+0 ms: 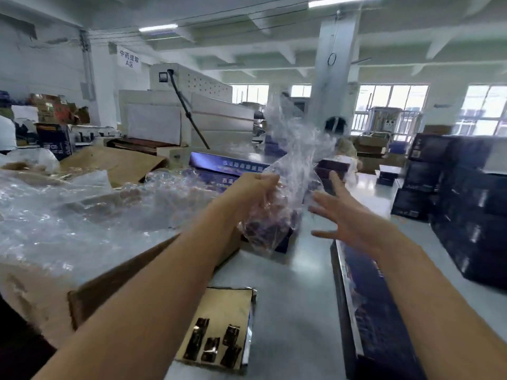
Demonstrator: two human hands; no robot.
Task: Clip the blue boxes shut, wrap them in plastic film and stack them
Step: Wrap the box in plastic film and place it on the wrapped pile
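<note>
1. Left hand (256, 187) fingers curl round a crumpled clear plastic film (296, 149), raised over a small dark-blue box (277, 234) on the grey worktop (301, 283), mid-scene
2. Right hand (348, 218) just right of the film, fingers spread, holding nothing
3. Wrapping seems barely begun; a long blue box (367, 297) waits near right
4. Dark-blue boxes (461, 204) already stacked far right

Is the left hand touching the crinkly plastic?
Touching. The head view shows the left hand with its fingers curled around a bunch of the plastic film, holding it up.
</note>
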